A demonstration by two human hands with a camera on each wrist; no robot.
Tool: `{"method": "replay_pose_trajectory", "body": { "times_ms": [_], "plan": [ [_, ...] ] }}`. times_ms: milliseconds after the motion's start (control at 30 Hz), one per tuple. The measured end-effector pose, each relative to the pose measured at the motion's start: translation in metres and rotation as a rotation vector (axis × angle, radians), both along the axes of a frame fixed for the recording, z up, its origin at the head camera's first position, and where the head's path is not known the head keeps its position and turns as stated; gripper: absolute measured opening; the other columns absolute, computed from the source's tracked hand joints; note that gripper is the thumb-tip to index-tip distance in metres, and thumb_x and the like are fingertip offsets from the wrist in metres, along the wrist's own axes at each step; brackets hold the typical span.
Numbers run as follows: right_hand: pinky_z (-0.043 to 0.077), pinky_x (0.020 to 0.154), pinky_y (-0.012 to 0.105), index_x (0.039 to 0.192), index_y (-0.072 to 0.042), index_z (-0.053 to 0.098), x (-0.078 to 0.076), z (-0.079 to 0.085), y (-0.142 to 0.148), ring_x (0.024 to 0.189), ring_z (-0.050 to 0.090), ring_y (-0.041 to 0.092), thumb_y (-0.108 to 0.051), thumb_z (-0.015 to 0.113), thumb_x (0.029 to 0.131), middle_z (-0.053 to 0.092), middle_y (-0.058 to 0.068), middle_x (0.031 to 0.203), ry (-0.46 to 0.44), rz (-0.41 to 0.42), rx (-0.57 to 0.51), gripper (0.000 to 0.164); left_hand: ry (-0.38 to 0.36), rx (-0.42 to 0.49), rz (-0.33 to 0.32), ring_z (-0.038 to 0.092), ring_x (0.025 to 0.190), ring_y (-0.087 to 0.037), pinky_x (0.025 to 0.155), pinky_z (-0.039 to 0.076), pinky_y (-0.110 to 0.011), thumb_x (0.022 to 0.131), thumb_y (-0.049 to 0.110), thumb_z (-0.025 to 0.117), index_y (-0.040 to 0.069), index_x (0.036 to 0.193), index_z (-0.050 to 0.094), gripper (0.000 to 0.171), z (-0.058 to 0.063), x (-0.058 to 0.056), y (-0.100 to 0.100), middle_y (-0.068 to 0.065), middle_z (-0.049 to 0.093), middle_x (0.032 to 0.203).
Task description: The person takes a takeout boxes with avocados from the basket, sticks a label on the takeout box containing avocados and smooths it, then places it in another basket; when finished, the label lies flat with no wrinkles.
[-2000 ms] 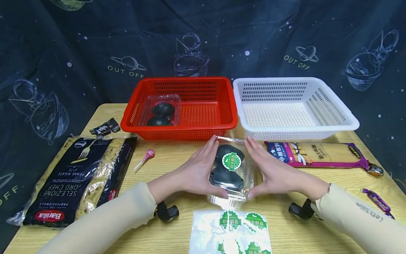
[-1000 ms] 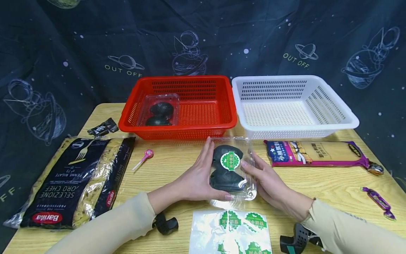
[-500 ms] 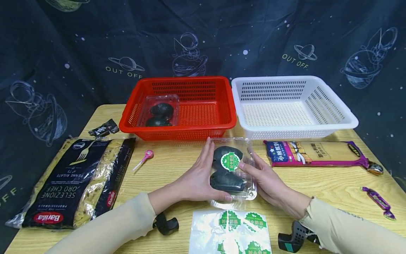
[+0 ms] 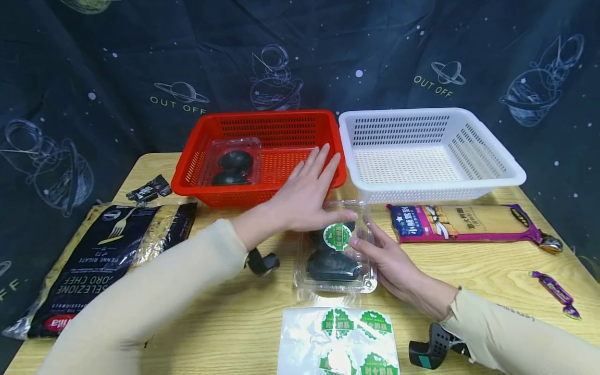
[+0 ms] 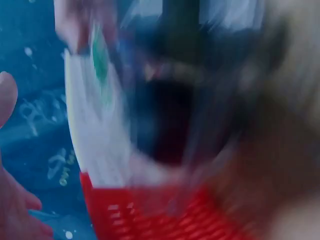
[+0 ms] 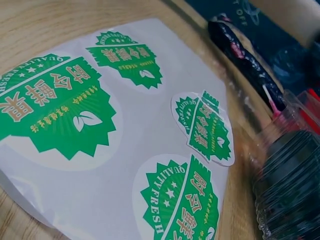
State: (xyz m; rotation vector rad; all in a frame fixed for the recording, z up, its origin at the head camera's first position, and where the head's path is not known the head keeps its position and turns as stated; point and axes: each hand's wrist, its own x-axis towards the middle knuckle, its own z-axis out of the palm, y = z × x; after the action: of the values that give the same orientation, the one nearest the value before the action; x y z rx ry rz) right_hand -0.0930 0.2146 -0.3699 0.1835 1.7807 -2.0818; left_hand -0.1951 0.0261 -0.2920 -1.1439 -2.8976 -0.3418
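Observation:
A clear plastic clamshell box [image 4: 367, 278] with two dark avocado-like fruits [image 4: 330, 265] lies on the table; a green and white round sticker [image 4: 337, 237] is on its lid. My right hand [image 4: 398, 265] grips the box's right side, thumb on the lid near the sticker. Fingers straight and spread, my left hand [image 4: 304, 200] hovers between the box's far part and the red basket [image 4: 255, 195], hiding some of both. In the blurred left wrist view only part of that hand shows at the left edge. A sheet of stickers [image 6: 145, 115] fills much of the right wrist view.
The red basket holds another clear box [image 4: 255, 151] of dark fruits. A white basket [image 4: 433, 187] stands beside it. A penne bag [image 4: 94, 265] and lollipop [image 4: 216, 227] lie left; a spaghetti pack [image 4: 464, 224] and purple candy [image 4: 555, 291] lie right.
My right hand went from straight fingers beside the box to gripping its side. My left hand has since left the box's left side and moved up and away toward the red basket.

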Motion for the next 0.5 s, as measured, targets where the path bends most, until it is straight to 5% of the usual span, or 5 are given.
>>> {"method": "replay_pose_trajectory", "body": {
  "times_ms": [233, 500],
  "plan": [
    [0.032, 0.108, 0.041, 0.154, -0.028, 0.0, -0.001, -0.003, 0.0, 0.13, 0.042, 0.027, -0.028, 0.058, 0.095, -0.001, 0.014, 0.159, 0.019, 0.012, -0.023, 0.083, -0.09, -0.274, 0.051, -0.012, 0.145, -0.032, 0.115, 0.002, -0.052, 0.077, 0.081, 0.039, 0.019, 0.154, -0.003, 0.108, 0.013, -0.06, 0.042, -0.009, -0.017, 0.158],
    [0.033, 0.107, 0.043, 0.154, -0.026, 0.0, 0.0, -0.003, 0.002, 0.126, 0.045, 0.03, -0.025, 0.058, 0.096, 0.005, 0.017, 0.158, 0.022, -0.009, -0.043, 0.082, -0.233, -0.37, 0.063, -0.012, 0.145, -0.033, 0.114, -0.001, -0.052, 0.072, 0.083, 0.043, 0.02, 0.153, -0.009, 0.115, 0.009, -0.084, 0.064, -0.01, -0.015, 0.159]
  ]
}}
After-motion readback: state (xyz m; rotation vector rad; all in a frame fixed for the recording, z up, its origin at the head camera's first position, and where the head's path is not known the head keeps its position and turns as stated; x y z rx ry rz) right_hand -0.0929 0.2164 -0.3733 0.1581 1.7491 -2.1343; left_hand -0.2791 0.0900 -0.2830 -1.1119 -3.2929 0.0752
